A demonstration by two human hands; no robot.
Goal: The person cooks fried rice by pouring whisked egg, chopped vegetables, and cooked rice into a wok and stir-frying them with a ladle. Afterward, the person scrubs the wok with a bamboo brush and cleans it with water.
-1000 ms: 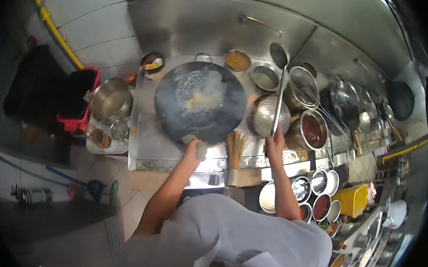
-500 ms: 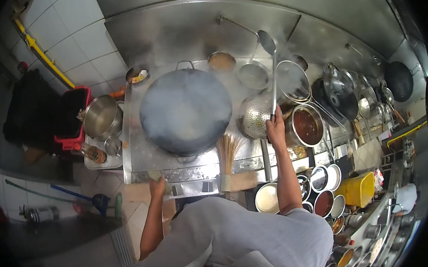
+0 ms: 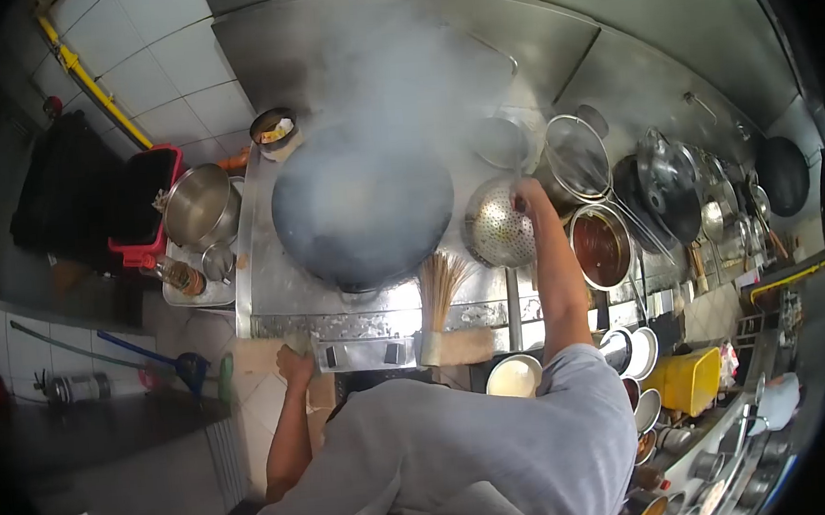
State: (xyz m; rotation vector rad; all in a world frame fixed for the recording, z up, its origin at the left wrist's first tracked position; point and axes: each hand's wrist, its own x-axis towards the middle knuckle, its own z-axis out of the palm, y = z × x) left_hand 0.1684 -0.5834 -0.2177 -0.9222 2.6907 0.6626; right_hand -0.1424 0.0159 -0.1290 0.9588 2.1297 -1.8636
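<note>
A large dark wok [image 3: 335,248] sits on the stove, its contents veiled by thick steam. My right hand [image 3: 526,195] is closed on a ladle's handle beyond a perforated metal strainer [image 3: 499,230]. The ladle itself is mostly lost in steam and hidden by the hand, near a round pot [image 3: 498,143] at the back. My left hand [image 3: 295,364], in a fist at the stove's front left edge, grips a greyish folded cloth [image 3: 301,344]. Between the two hands, a bamboo brush [image 3: 441,289] stands at the front edge.
Right of the strainer are a pot of reddish-brown liquid [image 3: 600,247] and a wire skimmer [image 3: 578,158]. A white bowl [image 3: 514,377] and a yellow bin [image 3: 689,382] are at front right. On the left stand a steel pot [image 3: 200,207] and a bottle [image 3: 180,276].
My right hand has moved away from me and the raised ladle has come down toward the back pot. Steam over the wok has thickened. My left hand stays at the front edge.
</note>
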